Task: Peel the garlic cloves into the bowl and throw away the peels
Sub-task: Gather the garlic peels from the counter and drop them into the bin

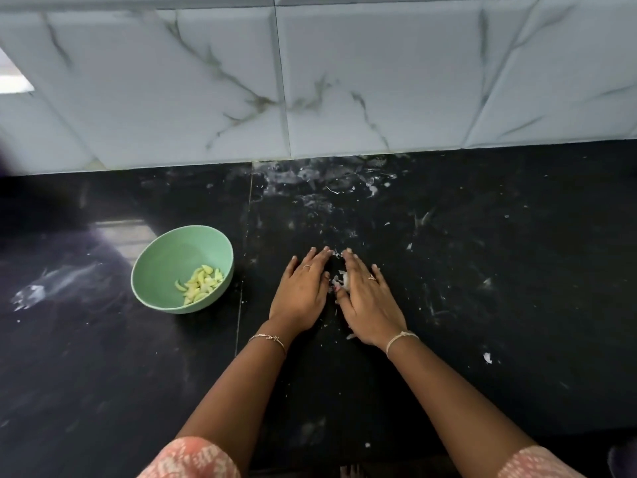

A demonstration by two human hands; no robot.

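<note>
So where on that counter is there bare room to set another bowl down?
Barest: the countertop on the near side of the green bowl, left of the left hand. Crowded: garlic peels between the hands, scraps along the wall and beyond the right hand.

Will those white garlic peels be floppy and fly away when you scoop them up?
Probably floppy and very light: the garlic peels between the left hand and right hand look thin and crumpled. They likely scatter easily, since tiny flakes lie all over the black counter.
</note>
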